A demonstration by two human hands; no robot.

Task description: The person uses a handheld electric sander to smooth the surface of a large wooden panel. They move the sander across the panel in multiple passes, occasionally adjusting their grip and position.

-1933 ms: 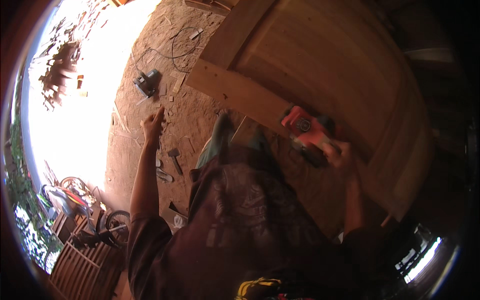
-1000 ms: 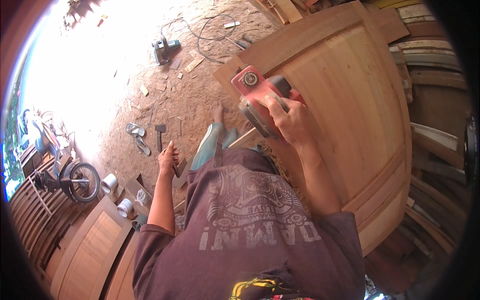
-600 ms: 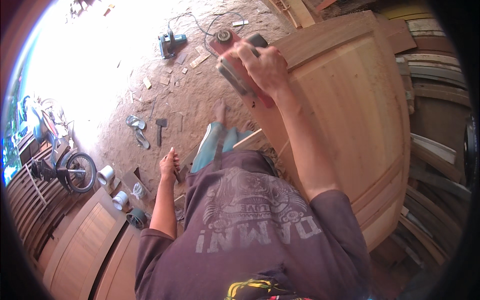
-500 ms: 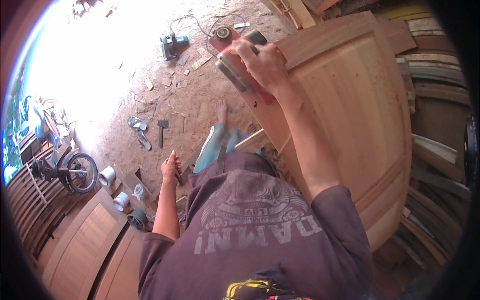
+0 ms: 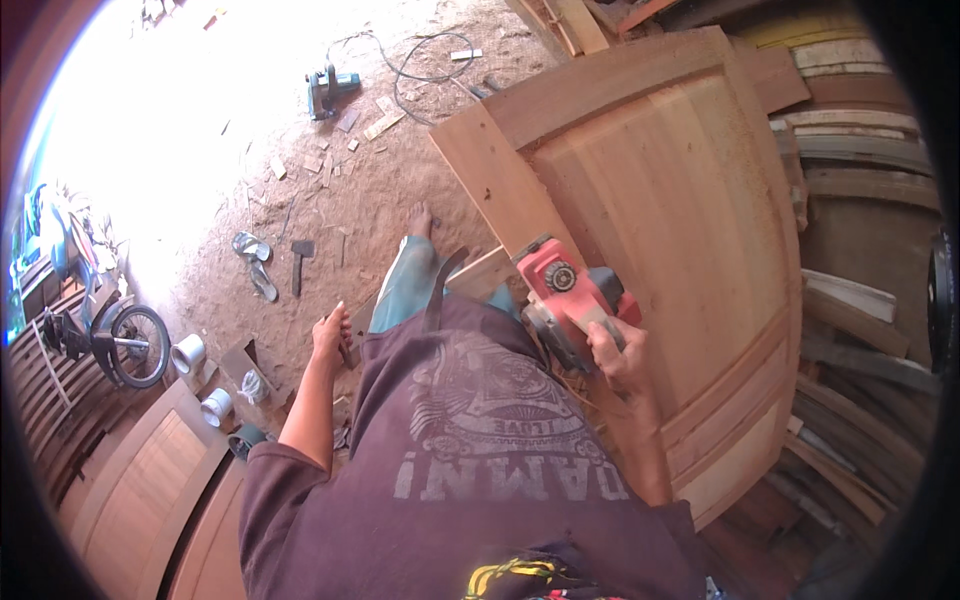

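Observation:
My right hand is wrapped round the rear handle of a red electric planer, which has a round dark knob on top. The planer rests on the left edge board of a wooden panel door lying to my right. Close beside my waist, my left hand is curled closed. Something dark and thin shows below its fingers, too little to name.
On the sandy floor lie a hammer, sandals, wood scraps and a teal power tool with a cord. White pots, more door panels and a motorbike stand left. Stacked boards line the right.
My right hand has drawn the planer back along the door's edge board, from its far end to beside my waist. My left hand stays low and curled.

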